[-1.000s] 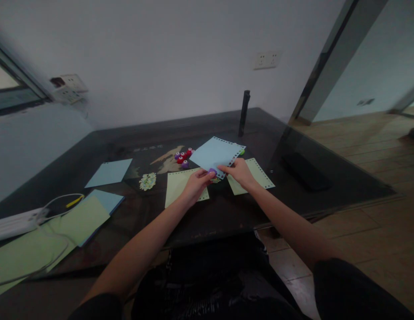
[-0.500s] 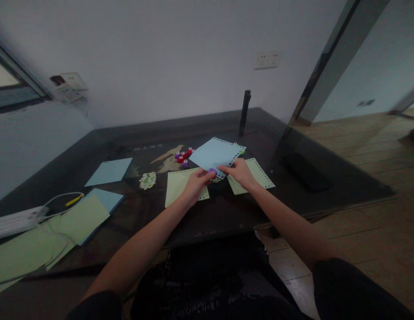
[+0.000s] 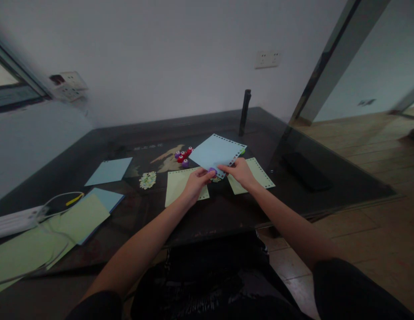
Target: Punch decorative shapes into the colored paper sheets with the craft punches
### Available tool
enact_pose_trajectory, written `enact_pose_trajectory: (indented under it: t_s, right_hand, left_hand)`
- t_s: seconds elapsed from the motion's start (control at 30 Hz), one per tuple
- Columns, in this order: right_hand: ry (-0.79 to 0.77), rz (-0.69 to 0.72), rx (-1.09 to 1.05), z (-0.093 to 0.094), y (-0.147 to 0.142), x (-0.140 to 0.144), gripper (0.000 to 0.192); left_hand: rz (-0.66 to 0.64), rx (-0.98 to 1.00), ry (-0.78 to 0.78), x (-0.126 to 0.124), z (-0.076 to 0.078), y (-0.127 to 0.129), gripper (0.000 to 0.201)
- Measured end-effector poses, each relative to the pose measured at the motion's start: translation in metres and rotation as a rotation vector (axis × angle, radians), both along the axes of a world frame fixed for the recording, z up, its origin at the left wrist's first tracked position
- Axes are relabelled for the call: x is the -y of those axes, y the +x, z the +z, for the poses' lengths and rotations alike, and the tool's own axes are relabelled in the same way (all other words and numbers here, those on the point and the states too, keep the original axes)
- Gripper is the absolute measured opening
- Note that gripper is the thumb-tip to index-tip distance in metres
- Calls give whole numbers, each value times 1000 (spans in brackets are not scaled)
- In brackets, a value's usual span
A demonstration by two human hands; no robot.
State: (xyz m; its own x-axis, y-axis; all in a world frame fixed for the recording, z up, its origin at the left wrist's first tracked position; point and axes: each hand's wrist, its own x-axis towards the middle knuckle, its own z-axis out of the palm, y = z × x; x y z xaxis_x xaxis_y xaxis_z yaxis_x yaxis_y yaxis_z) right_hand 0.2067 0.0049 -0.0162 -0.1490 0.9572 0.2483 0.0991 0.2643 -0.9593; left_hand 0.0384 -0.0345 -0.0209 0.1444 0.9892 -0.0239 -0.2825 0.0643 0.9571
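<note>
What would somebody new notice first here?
Probably the light-blue sheet in the middle, with holes along two edges; the left hand holds a purple craft punch at its near corner, the right hand pinches its edge. Then the bright red and purple craft punches clustered just left of the sheet.

On the dark table (image 3: pixel 136 209), in its far left part, there stands a short row of pale Chinese characters (image 3: pixel 148 146). One of them seems to be 上; the others are too blurred for reading. On the person's dark clothing (image 3: pixel 223 262), at the near side, pale letter-like marks (image 3: pixel 193 304) appear, also unreadable.
</note>
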Motion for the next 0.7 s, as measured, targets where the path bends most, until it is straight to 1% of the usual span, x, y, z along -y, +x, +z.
enact_pose_trajectory:
  t_s: [0.43,0.7]
  right_hand:
    - [3,-4,4,5,-1,4,34]
    - [1,-11,-13,7,-1,6,32]
  left_hand:
    - [30,-34,31,0,-1,-1,32]
    - [24,-54,107,-1,-4,1,33]
